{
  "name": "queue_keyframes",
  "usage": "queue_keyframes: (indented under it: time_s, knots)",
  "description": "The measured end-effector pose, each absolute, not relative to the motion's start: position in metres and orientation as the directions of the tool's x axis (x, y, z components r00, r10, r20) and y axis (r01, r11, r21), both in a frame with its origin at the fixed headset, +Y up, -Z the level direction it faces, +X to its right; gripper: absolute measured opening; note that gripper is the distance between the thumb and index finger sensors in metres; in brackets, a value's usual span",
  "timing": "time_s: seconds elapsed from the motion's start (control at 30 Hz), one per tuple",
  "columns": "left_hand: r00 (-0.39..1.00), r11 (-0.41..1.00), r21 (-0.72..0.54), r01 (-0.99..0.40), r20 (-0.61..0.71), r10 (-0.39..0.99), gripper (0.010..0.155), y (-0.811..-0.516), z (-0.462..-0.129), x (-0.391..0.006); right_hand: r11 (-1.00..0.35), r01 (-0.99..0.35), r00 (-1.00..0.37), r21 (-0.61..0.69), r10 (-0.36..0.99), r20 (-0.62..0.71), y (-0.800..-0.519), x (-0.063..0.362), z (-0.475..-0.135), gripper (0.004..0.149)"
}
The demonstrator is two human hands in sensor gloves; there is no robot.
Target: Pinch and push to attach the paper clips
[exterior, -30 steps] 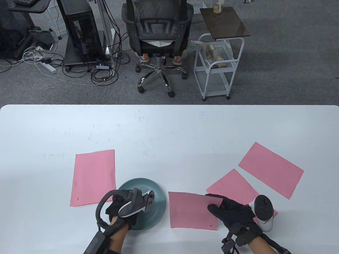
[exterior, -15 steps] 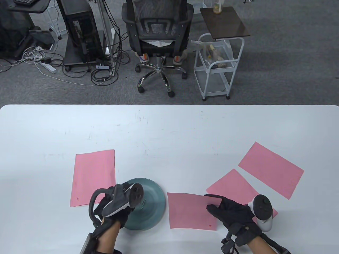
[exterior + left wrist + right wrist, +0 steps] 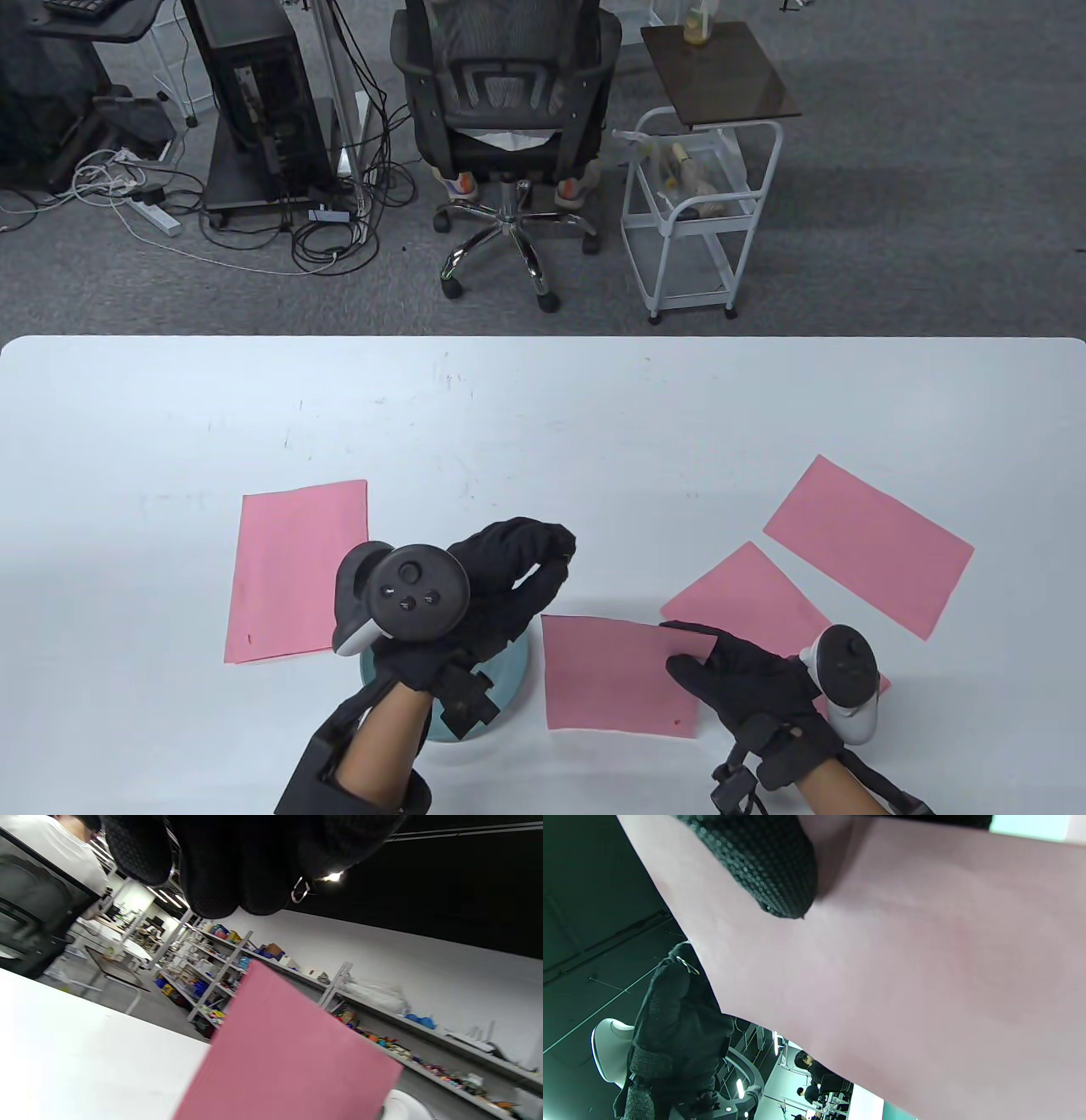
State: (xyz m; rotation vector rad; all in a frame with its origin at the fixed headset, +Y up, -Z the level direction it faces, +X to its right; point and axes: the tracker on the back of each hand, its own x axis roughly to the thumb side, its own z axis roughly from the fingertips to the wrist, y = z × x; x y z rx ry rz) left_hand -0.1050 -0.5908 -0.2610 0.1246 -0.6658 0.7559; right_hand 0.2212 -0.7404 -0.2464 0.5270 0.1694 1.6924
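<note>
My left hand [image 3: 475,594] has come up out of the teal dish [image 3: 509,675] where it was dipped half a second ago, and it now sits raised above the dish's far edge with a paper clip [image 3: 300,891] pinched at the fingertips; the left wrist view shows the small wire loop hanging just below the gloved fingers [image 3: 212,878], and the right wrist view catches it on top of the same hand. I take that to mean the pick is done and the clip is ready to go to the paper. My right hand [image 3: 747,679] has not shifted: it grips the near pink sheet [image 3: 619,679] at its far right corner, and the right wrist view shows a fingertip pressed on the paper, with that part apparently lifted a little off the table [image 3: 543,407]. The sheet's long axis runs left to right across the table, roughly square to me. The clip is too small to read its heading in the table view; from the left wrist it seems to hang lengthwise down from the fingers.
</note>
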Motion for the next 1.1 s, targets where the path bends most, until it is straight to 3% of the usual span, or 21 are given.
queue_keyframes:
  time_s: [0.13,0.4,1.1]
  knots:
    - [0.48,0.696,-0.166,-0.699,0.612,0.628,0.038,-0.598,-0.26,-0.102,-0.191,-0.892,-0.094,0.409,0.965,0.244,-0.74,0.22,-0.247,0.038]
    - [0.587,0.787,-0.093,-0.609,0.614,0.527,0.037,-0.603,-0.254,-0.094,-0.189,-0.888,-0.087,0.42,0.965,0.249,-0.74,0.218,-0.246,0.038]
    - [0.568,0.816,-0.157,-0.557,0.644,0.512,0.037,-0.61,-0.254,-0.074,-0.183,-0.897,-0.089,0.402,0.966,0.241,-0.739,0.219,-0.246,0.039]
